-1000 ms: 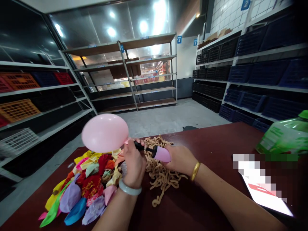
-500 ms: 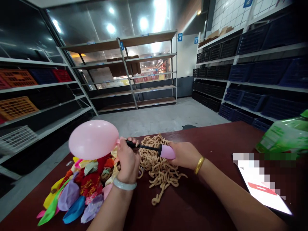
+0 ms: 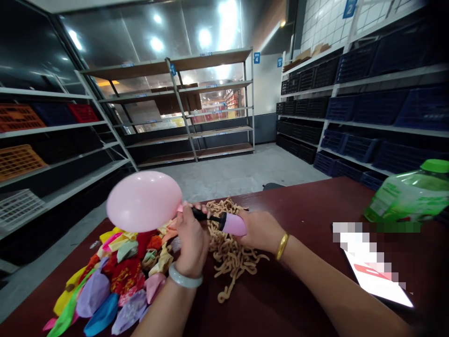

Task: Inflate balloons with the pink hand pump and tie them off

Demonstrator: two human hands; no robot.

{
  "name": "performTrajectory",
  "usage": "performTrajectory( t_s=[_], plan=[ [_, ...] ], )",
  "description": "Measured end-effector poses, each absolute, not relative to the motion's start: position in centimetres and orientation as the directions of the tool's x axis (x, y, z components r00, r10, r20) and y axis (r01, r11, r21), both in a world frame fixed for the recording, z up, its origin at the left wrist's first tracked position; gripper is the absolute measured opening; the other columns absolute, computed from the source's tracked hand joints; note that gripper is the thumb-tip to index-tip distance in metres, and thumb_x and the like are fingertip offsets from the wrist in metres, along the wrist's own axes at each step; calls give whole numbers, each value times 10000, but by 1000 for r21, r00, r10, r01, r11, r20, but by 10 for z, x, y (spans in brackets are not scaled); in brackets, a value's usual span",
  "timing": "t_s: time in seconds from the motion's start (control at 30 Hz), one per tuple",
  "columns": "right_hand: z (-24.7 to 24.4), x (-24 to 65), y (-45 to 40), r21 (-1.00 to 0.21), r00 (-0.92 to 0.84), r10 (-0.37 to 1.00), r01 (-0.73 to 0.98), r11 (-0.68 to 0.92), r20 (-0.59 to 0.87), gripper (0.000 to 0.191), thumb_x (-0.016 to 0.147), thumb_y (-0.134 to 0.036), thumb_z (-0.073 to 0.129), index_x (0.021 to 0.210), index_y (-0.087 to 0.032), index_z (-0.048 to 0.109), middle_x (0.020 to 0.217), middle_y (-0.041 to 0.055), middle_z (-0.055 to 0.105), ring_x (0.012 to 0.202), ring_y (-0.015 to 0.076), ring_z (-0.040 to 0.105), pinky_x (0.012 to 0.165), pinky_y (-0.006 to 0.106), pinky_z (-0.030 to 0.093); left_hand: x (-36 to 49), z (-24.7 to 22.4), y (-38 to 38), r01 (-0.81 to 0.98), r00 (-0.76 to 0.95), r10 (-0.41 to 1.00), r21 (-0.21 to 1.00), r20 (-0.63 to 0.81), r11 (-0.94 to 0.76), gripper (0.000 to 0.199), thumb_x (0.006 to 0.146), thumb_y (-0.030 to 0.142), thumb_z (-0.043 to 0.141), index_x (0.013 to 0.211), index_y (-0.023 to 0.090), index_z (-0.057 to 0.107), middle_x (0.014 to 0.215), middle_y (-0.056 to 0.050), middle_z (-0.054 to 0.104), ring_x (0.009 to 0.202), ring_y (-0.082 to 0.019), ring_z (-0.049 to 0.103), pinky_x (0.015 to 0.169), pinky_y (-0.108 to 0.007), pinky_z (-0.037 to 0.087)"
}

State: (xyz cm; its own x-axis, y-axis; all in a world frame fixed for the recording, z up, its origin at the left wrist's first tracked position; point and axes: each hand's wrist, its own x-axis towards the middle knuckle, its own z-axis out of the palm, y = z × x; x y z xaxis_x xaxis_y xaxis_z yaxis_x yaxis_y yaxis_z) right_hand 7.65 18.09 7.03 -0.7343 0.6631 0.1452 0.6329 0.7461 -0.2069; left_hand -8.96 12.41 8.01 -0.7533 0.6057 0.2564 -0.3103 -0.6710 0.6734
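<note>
While the head view looks down, the left hand [image 3: 192, 241] grips the black end of the hand pump [image 3: 234, 224], pink balloon [image 3: 144, 201] at its thumb, and the right hand [image 3: 261, 229] clasps the lilac end! Left of the pump, that balloon bulges; below-left, limp colourful pieces [image 3: 128, 276]; beneath, tan strands [image 3: 233, 260].

Glare above, dim edges, apparently stretched

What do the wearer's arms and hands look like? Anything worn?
Both forearms show no sleeves, and no gloves are worn. The left hand has a smooth, pale bangle at its wrist; the right hand, a gold-coloured bracelet.
</note>
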Motion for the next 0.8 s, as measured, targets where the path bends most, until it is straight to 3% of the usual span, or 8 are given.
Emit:
performTrajectory(
  t_s=[0.3, 0.47, 0.8],
  plan=[
    [74, 88, 198, -117, -735, 662, 652, 749, 144, 367, 752, -464, 585, 1037, -234, 579, 883, 55, 715, 766, 250, 676, 602, 299, 387, -155, 90, 116, -277, -851, 484, 610, 204, -743, 204, 719, 178, 614, 752, 196, 414, 620, 49, 457, 542, -89, 478, 505, -206, 360],
    [77, 93, 201, -65, -731, 671, 669, 740, 120, 394, 740, -470, 604, 1041, -216, 579, 894, 73, 712, 784, 253, 673, 625, 309, 399, -124, 72, 130, -330, -833, 527, 612, 169, -718, 251, 746, 229, 655, 768, 198, 406, 645, 46, 489, 571, -94, 499, 548, -224, 403],
    [70, 81, 184, -157, -733, 660, 642, 751, 162, 404, 781, -476, 553, 1093, -219, 563, 922, 68, 713, 780, 253, 674, 628, 317, 407, -63, 59, 133, -382, -745, 644, 681, 173, -625, 228, 839, 328, 616, 795, 197, 435, 693, 32, 512, 598, -98, 511, 605, -248, 443]
  ],
)
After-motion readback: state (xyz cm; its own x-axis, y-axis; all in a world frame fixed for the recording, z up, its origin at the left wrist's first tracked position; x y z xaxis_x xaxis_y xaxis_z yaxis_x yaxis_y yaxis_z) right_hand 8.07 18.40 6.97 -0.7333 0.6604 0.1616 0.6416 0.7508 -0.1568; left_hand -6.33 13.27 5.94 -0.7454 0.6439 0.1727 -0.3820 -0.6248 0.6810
